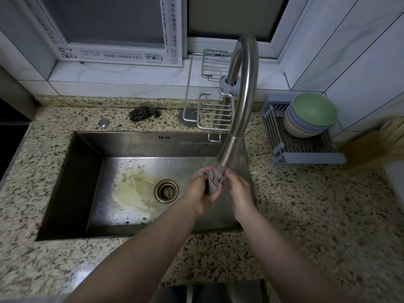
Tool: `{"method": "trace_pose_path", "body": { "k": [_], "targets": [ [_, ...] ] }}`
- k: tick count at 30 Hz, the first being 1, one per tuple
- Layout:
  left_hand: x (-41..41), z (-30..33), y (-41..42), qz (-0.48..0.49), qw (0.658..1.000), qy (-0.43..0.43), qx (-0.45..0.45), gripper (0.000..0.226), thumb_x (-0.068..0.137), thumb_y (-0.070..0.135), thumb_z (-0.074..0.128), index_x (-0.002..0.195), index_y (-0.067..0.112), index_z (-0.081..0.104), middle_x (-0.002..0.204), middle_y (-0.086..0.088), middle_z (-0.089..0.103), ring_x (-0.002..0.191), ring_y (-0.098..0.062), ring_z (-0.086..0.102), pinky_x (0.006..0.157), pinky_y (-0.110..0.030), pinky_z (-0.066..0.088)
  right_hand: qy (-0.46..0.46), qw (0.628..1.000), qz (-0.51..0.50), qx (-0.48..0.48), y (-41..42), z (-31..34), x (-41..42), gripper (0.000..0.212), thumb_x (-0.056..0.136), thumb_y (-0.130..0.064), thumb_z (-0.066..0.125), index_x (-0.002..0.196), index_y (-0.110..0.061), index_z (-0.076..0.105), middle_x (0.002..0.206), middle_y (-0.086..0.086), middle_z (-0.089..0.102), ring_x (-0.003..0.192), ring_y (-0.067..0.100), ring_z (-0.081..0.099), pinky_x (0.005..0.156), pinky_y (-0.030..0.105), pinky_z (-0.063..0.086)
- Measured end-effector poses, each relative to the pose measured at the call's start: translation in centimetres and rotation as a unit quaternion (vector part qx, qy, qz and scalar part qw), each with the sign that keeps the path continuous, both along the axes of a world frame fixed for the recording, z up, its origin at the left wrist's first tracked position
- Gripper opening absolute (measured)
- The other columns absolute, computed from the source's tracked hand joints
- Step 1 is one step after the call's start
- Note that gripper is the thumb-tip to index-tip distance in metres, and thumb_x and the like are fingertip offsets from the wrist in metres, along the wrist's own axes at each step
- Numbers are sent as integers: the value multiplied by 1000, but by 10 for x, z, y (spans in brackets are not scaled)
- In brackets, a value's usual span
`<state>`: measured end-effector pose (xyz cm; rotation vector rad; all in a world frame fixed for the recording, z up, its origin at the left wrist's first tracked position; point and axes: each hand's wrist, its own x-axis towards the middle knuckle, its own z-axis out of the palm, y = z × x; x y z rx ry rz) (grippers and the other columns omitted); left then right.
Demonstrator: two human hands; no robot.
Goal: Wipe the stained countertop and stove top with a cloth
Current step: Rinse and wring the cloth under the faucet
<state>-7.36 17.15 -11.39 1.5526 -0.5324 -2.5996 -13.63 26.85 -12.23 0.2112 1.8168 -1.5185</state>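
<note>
Counter: speckled granite countertop [306, 215] ran all round a steel sink [72, 171] below a window; I saw it from the head camera, looking down.
Sink floor: a yellowish stain [135, 189] lay just left of the drain [166, 190].
Tap: a tall brushed-steel faucet [244, 88] arched over the right half of the sink, its spout ending right above my hands; water looked to be running, though blur made it hard to be sure.
Cloth: a grey cloth [213, 182] was bunched into a small wad directly under the spout, over the sink, between both hands.
Left hand: my left hand [201, 193] had its fingers curled round the lower part of the cloth, gripping it from the left side.
Right hand: my right hand [238, 189] was blurred; its fingertips met the cloth's upper right edge and seemed to pinch it, but I could not tell that for certain.
Behind the sink: a dark steel scourer [143, 113] sat on the counter's back strip, near a round metal cap [103, 122]; a wire rack [215, 110] stood just beside the faucet.
Right side: a stack of bowls [310, 117], green one on top, rested on a grey drying rack [306, 149] against the tiled wall.
Far left: a dark surface [11, 136] bordered the counter; I could not tell what it was.
</note>
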Motion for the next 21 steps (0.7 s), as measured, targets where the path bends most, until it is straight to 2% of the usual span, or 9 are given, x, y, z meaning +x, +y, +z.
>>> {"method": "trace_pose_path", "body": {
  "k": [2, 5, 8, 10, 13, 16, 17, 19, 21],
  "targets": [
    [-5, 1, 0, -34, 999, -17, -11, 24, 105, 16, 42, 89, 14, 59, 85, -8, 60, 69, -16, 57, 61, -24, 51, 15, 999, -33, 23, 3, -6, -16, 16, 102, -22, 59, 97, -27, 74, 114, -1, 74, 115, 20, 65, 106, 41, 48],
    [-10, -1, 5, -50, 999, -12, -11, 45, 101, 17, 46, 57, 14, 41, 61, -4, 36, 54, -14, 35, 56, -23, 34, 16, 998, -53, 42, 4, -2, -42, 16, 101, -14, 59, 95, -23, 71, 113, 4, 73, 112, 22, 66, 95, 38, 50],
    [-11, 2, 6, -114, 992, -36, -28, 23, 96, 20, 66, 78, 14, 52, 61, -3, 42, 48, -10, 35, 36, -17, 24, 10, 998, -50, 46, -1, 1, -72, 11, 100, -14, 62, 99, -20, 71, 107, 0, 73, 102, 15, 67, 91, 33, 48],
    [-12, -3, 6, -126, 989, -65, -43, 14, 95, 15, 65, 94, 14, 51, 61, -3, 44, 45, -10, 35, 32, -14, 21, 11, 998, -45, 44, -8, 2, -92, 14, 101, -12, 61, 95, -21, 71, 103, 0, 74, 97, 14, 68, 88, 30, 50],
    [-16, -8, 7, -113, 992, -47, -20, 17, 98, 9, 57, 84, 14, 48, 54, -3, 47, 47, -11, 39, 36, -17, 28, 24, 999, -34, 32, -22, 6, -119, 18, 100, -8, 60, 93, -18, 73, 99, 2, 75, 89, 14, 68, 76, 27, 52],
    [-15, -2, 4, -83, 995, -18, 49, 8, 100, 13, 58, 102, 6, 61, 91, -12, 68, 80, -18, 65, 50, -26, 56, 53, 998, -6, 38, -38, 3, -144, 18, 102, -14, 59, 115, -12, 73, 118, 8, 72, 107, 23, 67, 100, 38, 53],
    [-15, -2, 2, -81, 995, -6, 59, 18, 100, 13, 60, 115, 4, 62, 109, -16, 68, 96, -25, 67, 56, -34, 61, 66, 997, 7, 47, -44, 1, -152, 23, 104, -21, 58, 121, -15, 72, 124, 7, 70, 114, 25, 65, 105, 43, 51],
    [-15, 2, -2, -94, 993, 20, 72, 32, 99, 13, 61, 129, 5, 58, 131, -24, 59, 117, -38, 61, 65, -47, 64, 86, 994, 31, 65, -55, -5, -169, 31, 107, -31, 51, 130, -18, 68, 134, 5, 65, 123, 28, 60, 110, 47, 46],
    [-14, 7, -4, -110, 989, 39, 87, 35, 97, 12, 62, 131, 5, 56, 135, -27, 55, 121, -42, 58, 74, -54, 62, 104, 990, 55, 75, -66, -31, -194, 38, 107, -27, 43, 141, -20, 59, 144, 2, 57, 129, 25, 54, 114, 48, 41]
  ]
}}
